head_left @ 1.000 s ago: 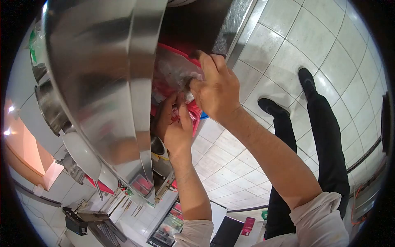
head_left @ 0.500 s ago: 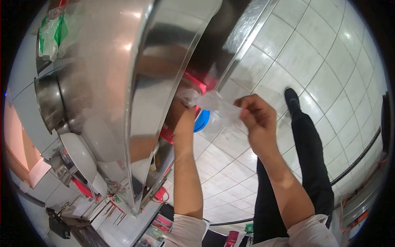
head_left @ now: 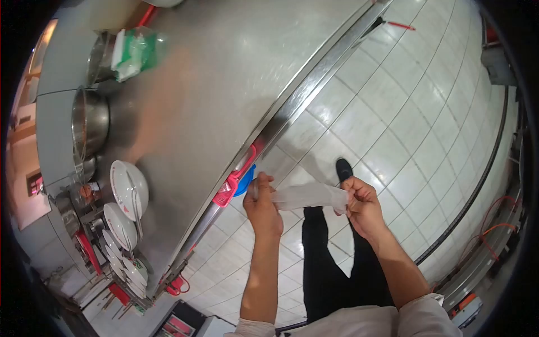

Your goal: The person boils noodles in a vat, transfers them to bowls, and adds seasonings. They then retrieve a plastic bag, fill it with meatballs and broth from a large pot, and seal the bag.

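Observation:
A thin, translucent whitish plastic bag (head_left: pixel 309 196) is stretched between my two hands, above the tiled floor. My left hand (head_left: pixel 264 208) is closed on its left end, with the thumb and fingers pointing up. At the right end, the fingertips of my right hand (head_left: pixel 365 208) pinch the bunched edge. Just left of my left hand, a pink plastic basket (head_left: pixel 225 191) and a round blue item (head_left: pixel 245 181) show at the edge of the steel counter, partly hidden.
A long steel counter (head_left: pixel 224 73) fills the left side. Along its far side stand a metal pot (head_left: pixel 90 121), white bowls (head_left: pixel 129 190) with utensils, and a green and white packet (head_left: pixel 135 53). A black hose (head_left: pixel 466 216) runs along the tiled floor (head_left: pixel 415 123) at right.
My hands have moved down and away from the counter's underside, holding the bag, which now stretches straighter between them. The view has turned to show more of the counter top and bowls.

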